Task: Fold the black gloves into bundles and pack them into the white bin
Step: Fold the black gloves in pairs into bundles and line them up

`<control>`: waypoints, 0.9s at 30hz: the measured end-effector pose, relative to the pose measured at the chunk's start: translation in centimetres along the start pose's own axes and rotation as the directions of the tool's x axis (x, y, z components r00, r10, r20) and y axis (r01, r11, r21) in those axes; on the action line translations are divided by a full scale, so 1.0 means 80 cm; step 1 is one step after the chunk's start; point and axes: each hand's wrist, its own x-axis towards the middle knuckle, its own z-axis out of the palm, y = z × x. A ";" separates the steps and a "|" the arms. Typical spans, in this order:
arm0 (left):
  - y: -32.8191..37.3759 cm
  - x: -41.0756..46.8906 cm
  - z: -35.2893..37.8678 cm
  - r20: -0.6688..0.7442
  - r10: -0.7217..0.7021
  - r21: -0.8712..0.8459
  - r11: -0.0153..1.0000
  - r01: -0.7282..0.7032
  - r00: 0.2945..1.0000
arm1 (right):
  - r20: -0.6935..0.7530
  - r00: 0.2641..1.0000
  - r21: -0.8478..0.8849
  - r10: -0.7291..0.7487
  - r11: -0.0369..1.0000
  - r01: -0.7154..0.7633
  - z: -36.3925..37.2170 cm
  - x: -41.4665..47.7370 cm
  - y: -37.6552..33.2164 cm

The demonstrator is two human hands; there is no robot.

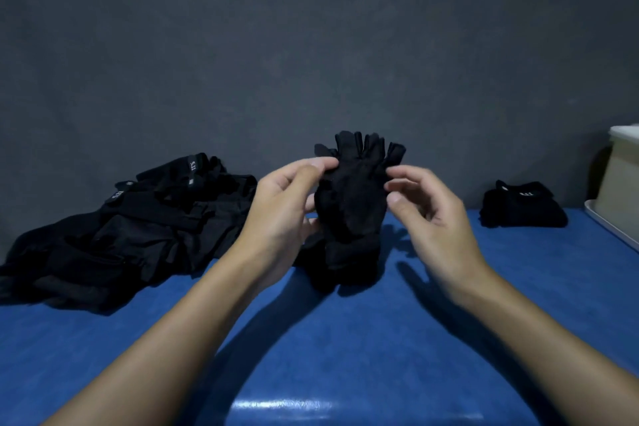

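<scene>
- Holding the held gloves (pixel 352 197) upright over the mid tabletop (pixel 345 349), finger ends up, cuff end hanging just over the blue top. Prob. two stacked, b/c more finger ends show than one glove has.
- Left grip (pixel 280 204) pinches the gloves' upper left edge, thumb vs. forefinger, w/ lower fingers tucked behind the cloth. I read this as the anchor that keeps the stack aligned before the fold.
- Right grip (pixel 432 214) is blurred at the upper right edge, fingers curled, tips at the cloth. Can't tell if it pinches or only touches.
- Keeping the gloves raised lets the cloth hang straight, so the edges match up.
- Loose pile (pixel 131 235) of unfolded black gloves lies left, near to far. It's my supply, so lots remain.
- One folded bundle (pixel 522 206) sits far right on the tabletop, just beside the white bin (pixel 622 183) but not in it, prob. staged for packing.
- Bin is cut by the right edge, so its inside is hidden.
- Risk: thin limp cloth slips askew if the right side isn't held firm.
</scene>
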 end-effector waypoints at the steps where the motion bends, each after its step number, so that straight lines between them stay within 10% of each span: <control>1: -0.001 0.000 0.001 0.012 0.002 -0.039 0.999 -0.001 1.000 | 0.002 0.999 -0.021 0.048 0.999 -0.048 -0.002 -0.001 0.003; 7: -0.007 -0.004 0.010 0.095 -0.099 -0.132 0.985 0.111 0.991 | 0.149 0.969 0.177 0.196 0.959 -0.222 -0.018 -0.010 0.009; 18: -0.053 -0.005 0.018 0.154 -0.159 0.222 0.967 0.122 0.975 | 0.055 0.893 -0.035 0.447 0.894 -0.446 -0.081 -0.036 0.014; 23: -0.074 -0.003 0.008 0.257 0.072 0.690 0.684 -0.236 0.964 | 0.076 0.839 -0.618 0.538 0.686 -0.384 -0.106 -0.045 0.042; 27: -0.081 -0.014 0.007 0.493 0.015 0.785 0.423 -0.453 0.870 | 0.050 0.830 -0.604 0.555 0.679 -0.417 -0.114 -0.043 0.057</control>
